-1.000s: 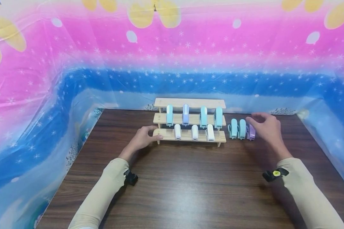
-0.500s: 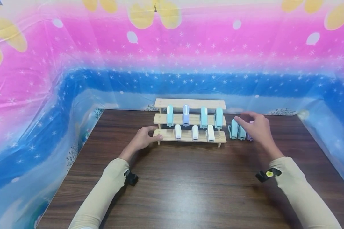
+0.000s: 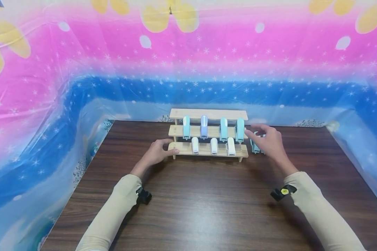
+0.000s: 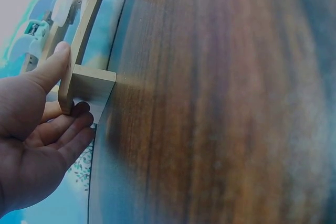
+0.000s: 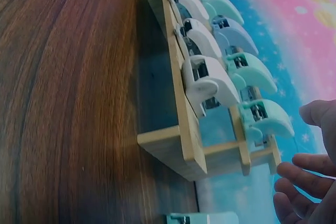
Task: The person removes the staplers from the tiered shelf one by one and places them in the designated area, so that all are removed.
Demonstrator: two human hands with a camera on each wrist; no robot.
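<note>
A three-step wooden display rack stands at the back of the table. My left hand grips the left end of its lowest step, thumb on top and fingers underneath. On that step sit white staplers. Teal staplers and a blue stapler stand on the middle step. My right hand hovers near the rack's right end, close to the rightmost teal stapler; thumb and fingers are apart with nothing between them. It partly covers teal staplers on the table.
The dark wood-grain table stretches in front of the rack. A printed pink and blue cloth hangs close behind the rack and along both sides. The rack's top step bears no stapler.
My right hand has moved left from beside the purple stapler to the rack's right end, so the purple stapler is now hidden behind it. The left hand and the rack have stayed still.
</note>
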